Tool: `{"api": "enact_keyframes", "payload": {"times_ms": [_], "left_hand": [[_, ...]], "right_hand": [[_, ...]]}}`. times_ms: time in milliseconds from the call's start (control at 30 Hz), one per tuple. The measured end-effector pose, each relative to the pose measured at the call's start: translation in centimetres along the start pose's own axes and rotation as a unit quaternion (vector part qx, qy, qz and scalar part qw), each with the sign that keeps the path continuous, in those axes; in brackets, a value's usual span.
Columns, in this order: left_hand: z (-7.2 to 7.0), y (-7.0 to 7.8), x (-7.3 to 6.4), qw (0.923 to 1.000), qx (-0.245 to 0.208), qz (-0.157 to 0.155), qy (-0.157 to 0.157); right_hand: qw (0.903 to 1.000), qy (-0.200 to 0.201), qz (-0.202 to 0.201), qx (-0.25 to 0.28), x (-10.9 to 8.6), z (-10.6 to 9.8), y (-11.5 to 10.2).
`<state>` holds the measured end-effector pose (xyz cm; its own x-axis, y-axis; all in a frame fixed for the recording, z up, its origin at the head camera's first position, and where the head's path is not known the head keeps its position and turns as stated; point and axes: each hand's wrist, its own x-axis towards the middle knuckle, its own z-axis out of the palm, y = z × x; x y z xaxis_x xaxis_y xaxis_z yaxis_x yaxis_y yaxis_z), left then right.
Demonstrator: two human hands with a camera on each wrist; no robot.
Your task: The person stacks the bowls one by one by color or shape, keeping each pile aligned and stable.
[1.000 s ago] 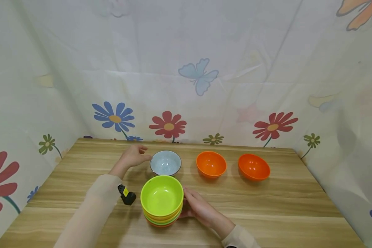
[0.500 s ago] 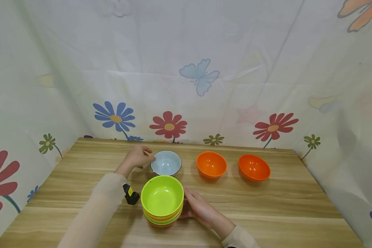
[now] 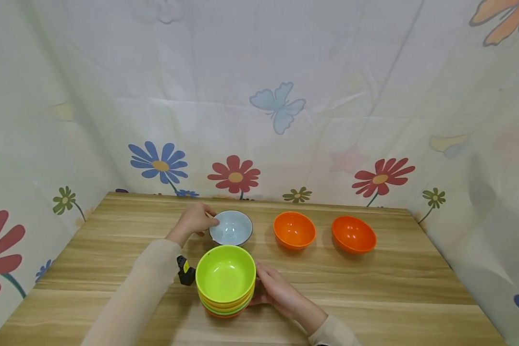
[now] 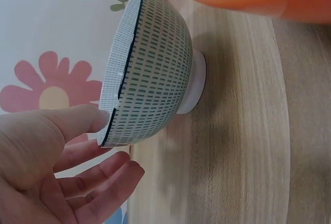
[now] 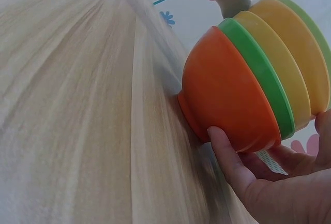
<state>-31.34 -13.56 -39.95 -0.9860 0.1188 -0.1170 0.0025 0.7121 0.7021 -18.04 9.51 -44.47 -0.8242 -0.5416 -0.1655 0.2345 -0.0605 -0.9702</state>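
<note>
In the head view a pale blue-grey bowl (image 3: 231, 228) with a dark rim stands at the middle back of the table. My left hand (image 3: 195, 219) pinches its left rim. The left wrist view shows the green-dashed outer wall of this patterned bowl (image 4: 155, 74) and its white foot, with the thumb at the rim. Nearer me stands a stack of bowls (image 3: 226, 274), lime green on top, then yellow, green and orange below. Its right side is held by my right hand (image 3: 281, 291), the fingers against the orange bottom bowl (image 5: 222, 89) in the right wrist view.
Two orange bowls stand apart to the right, one near the middle (image 3: 294, 230) and one farther right (image 3: 353, 234). A wood-grain table (image 3: 372, 288) lies under everything. Behind it hangs a white flowered cloth (image 3: 320, 144), which also closes off both sides.
My left hand has moved right to the patterned bowl's rim, and its thumb now overlaps the rim. The right hand and the stack have stayed in place.
</note>
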Motion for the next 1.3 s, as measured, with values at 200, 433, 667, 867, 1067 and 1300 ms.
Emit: {"api": "enact_keyframes", "payload": {"times_ms": [200, 433, 667, 867, 1067, 1300], "left_hand": [[0.25, 0.28, -0.08, 1.0, 0.01, -0.002, -0.001], [0.54, 0.32, 0.14, 0.9998, 0.022, -0.005, 0.001], [0.51, 0.35, 0.53, 0.9995, 0.031, -0.01, -0.001], [0.53, 0.41, 0.64, 0.9992, 0.038, -0.013, 0.005], [0.57, 0.46, 0.67, 0.9987, 0.05, -0.003, 0.012], [0.73, 0.46, 0.7, 0.9986, 0.05, -0.007, 0.014]], "right_hand": [[1.0, 0.001, 0.002, -0.002, 0.04, -0.05, 0.12], [1.0, 0.002, 0.005, -0.004, 0.08, -0.05, 0.11], [1.0, 0.0, 0.003, -0.002, 0.04, 0.02, 0.09], [1.0, 0.001, 0.005, -0.006, 0.07, -0.11, 0.08], [1.0, 0.001, 0.005, -0.003, 0.11, -0.05, 0.12], [1.0, -0.001, 0.002, 0.002, 0.22, -0.08, 0.31]]}}
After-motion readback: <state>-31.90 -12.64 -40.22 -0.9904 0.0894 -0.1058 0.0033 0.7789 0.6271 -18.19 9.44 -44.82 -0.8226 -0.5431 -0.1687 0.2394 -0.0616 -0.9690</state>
